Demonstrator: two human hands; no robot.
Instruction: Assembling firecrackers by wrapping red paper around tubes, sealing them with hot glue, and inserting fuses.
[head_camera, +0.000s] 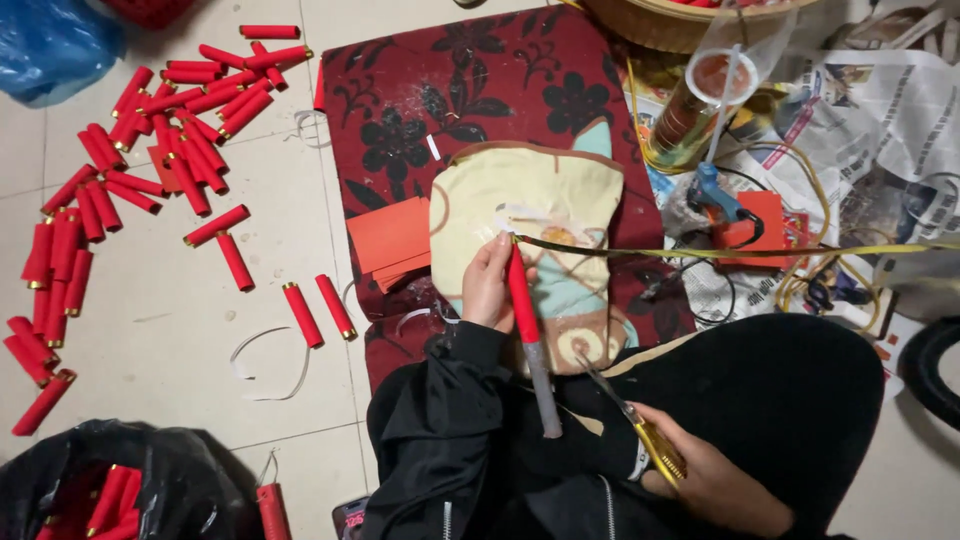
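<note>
One red tube (521, 295), one scissors (640, 425)

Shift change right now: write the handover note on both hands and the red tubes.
Left hand: grip shut on a red tube slid over a grey rod, gold ribbon at its tip.
Right hand: grip shut on yellow-handled scissors, blades apart.
Done: many gold-banded tubes on the floor, more in the black bag.
Left: red paper sheets remain unrolled.

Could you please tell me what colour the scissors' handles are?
Yellow; the scissors sit in the right hand, seen in the head view.
</note>
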